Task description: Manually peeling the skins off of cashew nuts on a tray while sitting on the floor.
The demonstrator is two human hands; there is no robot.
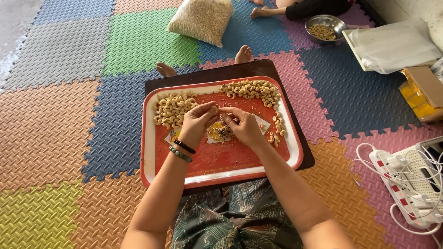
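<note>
Nearest, at six o'clock: green patterned cloth (230,221) across the lap, both forearms reaching forward over it. On the left wrist, two bead bracelets, one black, one green (182,150).

Just beyond, a red rectangular plastic tray with a white rim (150,138) resting on a dark brown board (308,159). At the tray's centre, the left hand (196,123) and the right hand (244,127) drawn together, fingertips nearly touching, pinched shut on a single small pale cashew kernel (221,110); exactly which fingers carry it cannot be told. Directly under the hands, a small heap of brown skin scraps (223,133).

Progress, judged from the layout: two sizeable heaps of pale kernels already on the tray, one at ten o'clock (171,108), one at one o'clock (253,89) trailing down the right edge toward three o'clock (277,129). Whether either heap is finished or waiting cannot be told.

Farther, bare feet (203,62) past the board on coloured foam floor mats (60,115). At twelve o'clock, a clear plastic sack full of nuts (201,19), suggesting plenty left. At one o'clock, a round steel bowl (326,26) partly filled, beside another person's leg (295,9). At three o'clock, a white power strip with cables (406,182).
</note>
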